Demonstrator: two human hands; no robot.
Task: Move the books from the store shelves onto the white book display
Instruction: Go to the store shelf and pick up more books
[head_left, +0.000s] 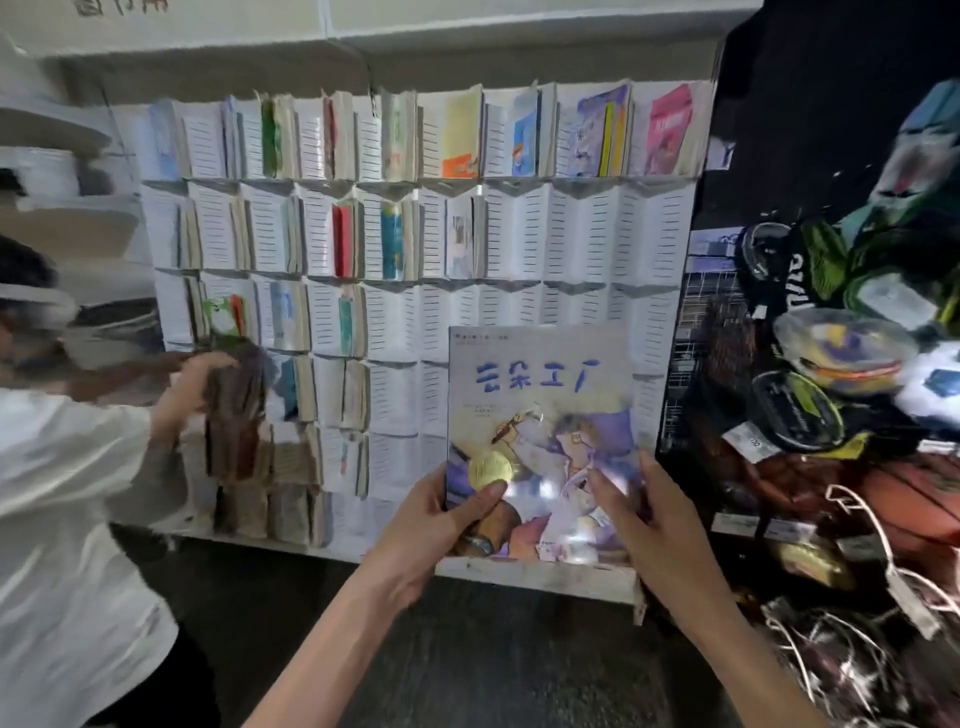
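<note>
Both hands hold one book (540, 415) upright in front of the white display (519, 244). The left hand (431, 525) and right hand (649, 514) pinch its bottom corners, thumbs on the cover.

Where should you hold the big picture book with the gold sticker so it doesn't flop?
Hold the picture book by its lower side edges, one hand from each side, as the left hand and right hand do now. It is thin, tall and upright.
</note>
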